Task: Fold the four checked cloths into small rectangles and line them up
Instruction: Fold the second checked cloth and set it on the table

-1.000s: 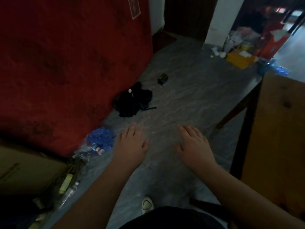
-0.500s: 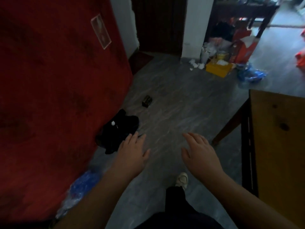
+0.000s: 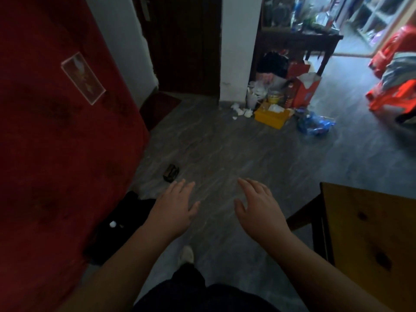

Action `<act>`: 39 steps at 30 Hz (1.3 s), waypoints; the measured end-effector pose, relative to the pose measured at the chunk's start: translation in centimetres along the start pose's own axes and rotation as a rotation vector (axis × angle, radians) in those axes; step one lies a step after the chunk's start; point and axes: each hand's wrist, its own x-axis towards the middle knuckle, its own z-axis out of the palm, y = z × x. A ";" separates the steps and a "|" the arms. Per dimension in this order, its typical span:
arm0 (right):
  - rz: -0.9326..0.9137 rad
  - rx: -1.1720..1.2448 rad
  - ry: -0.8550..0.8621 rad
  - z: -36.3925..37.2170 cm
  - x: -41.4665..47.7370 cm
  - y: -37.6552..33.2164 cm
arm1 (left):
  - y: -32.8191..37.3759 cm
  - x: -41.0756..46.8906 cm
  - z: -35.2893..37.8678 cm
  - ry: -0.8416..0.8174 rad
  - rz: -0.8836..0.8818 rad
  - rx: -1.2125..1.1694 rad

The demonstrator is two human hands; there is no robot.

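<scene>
Evidently no checked cloth is in view; the left hand [image 3: 172,209] and right hand [image 3: 258,210] hang spread and empty, so finding the cloths likely comes next.

We were in a home, dim and lived-in: a grey marbled tile floor [image 3: 225,149], a dark wooden door [image 3: 186,46], a red cloth drape [image 3: 56,165] bearing a small rectangular picture [image 3: 83,78], a brown wooden table [image 3: 371,233], and household clutter around a yellow plastic box [image 3: 273,118] beside a white pillar [image 3: 238,46].
</scene>
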 end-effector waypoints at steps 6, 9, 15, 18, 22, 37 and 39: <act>0.114 -0.009 0.054 -0.8 12.5 3.5 | 0.8 16.2 -2.0 -0.037 0.112 0.004; 0.202 0.011 0.101 -1.1 19.5 5.5 | 1.7 24.8 -3.7 -0.047 0.199 0.043; 0.370 0.054 0.198 -4.5 31.3 7.8 | 4.7 39.7 -6.8 -0.111 0.371 0.105; 0.457 0.074 0.270 -6.8 34.9 10.3 | 8.3 45.7 -7.9 -0.156 0.450 0.111; 0.555 0.076 0.340 -9.2 38.2 15.6 | 14.5 53.0 -8.6 -0.180 0.560 0.147; 0.802 0.112 0.396 -21.3 49.1 42.2 | 45.0 74.6 -7.8 -0.221 0.819 0.253; 0.862 0.113 0.434 -23.1 49.3 44.8 | 49.3 76.2 -6.9 -0.241 0.877 0.225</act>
